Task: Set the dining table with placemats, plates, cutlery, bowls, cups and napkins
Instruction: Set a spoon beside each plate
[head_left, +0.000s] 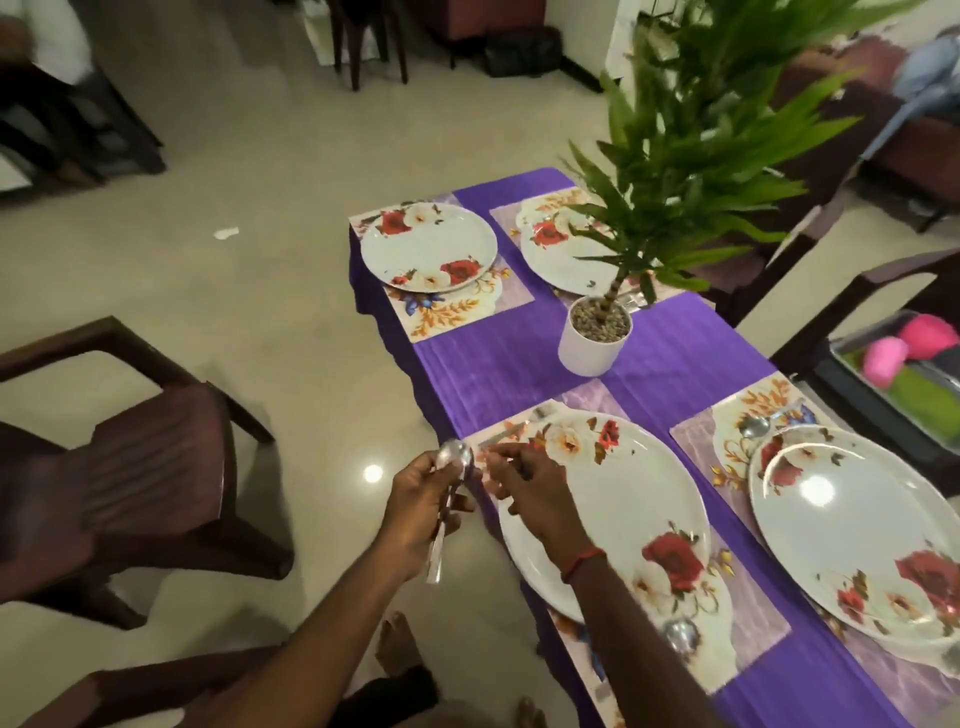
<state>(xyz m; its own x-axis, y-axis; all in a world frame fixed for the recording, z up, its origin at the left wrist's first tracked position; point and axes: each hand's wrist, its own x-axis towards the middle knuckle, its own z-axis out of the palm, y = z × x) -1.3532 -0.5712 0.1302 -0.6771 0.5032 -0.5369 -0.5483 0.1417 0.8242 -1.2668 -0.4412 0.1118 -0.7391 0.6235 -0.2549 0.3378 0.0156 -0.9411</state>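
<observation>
Table w/ purple cloth has 4 placemats & 4 floral plates down, some cutlery already beside the near ones; no bowls, cups or napkins visible yet, so roughly halfway imo. Left hand off the table's edge, closed round spoons; right hand over near plate, fingers pinching a fork onto the placemat.

Home dining room (table, chairs, plant).
</observation>
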